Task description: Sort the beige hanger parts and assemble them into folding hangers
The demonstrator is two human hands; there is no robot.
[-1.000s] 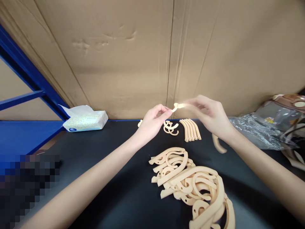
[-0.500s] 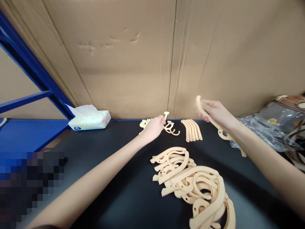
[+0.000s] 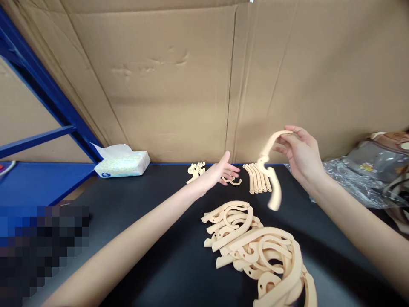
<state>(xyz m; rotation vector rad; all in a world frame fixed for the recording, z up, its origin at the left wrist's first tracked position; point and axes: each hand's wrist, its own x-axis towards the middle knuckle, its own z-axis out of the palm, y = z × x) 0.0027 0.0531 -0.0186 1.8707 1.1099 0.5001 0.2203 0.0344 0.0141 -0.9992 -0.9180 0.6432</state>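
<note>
My right hand (image 3: 303,155) grips one end of a beige plastic folding hanger (image 3: 275,189) and holds it above the table. Its two curved arms hang joined at a small middle piece. My left hand (image 3: 220,172) is open, thumb up and fingers apart, over several beige hooks (image 3: 236,182) that it partly hides. Just right of these, a row of curved hanger arms (image 3: 255,179) lies side by side. Small beige pieces (image 3: 195,169) lie behind my left wrist. Nearer to me is a heap of folded beige hangers (image 3: 262,247), overlapping one another.
On the black tabletop (image 3: 159,238), a tissue pack (image 3: 123,164) sits at the back left. Clear plastic wrap (image 3: 348,183) and a transparent bag (image 3: 377,153) lie at the right. Cardboard (image 3: 172,85) walls the back; a blue metal frame (image 3: 54,98) stands left.
The hanger in my right hand has swung round to the left and hangs in front of the hand. My left hand has opened, and the small pale piece it held no longer shows.
</note>
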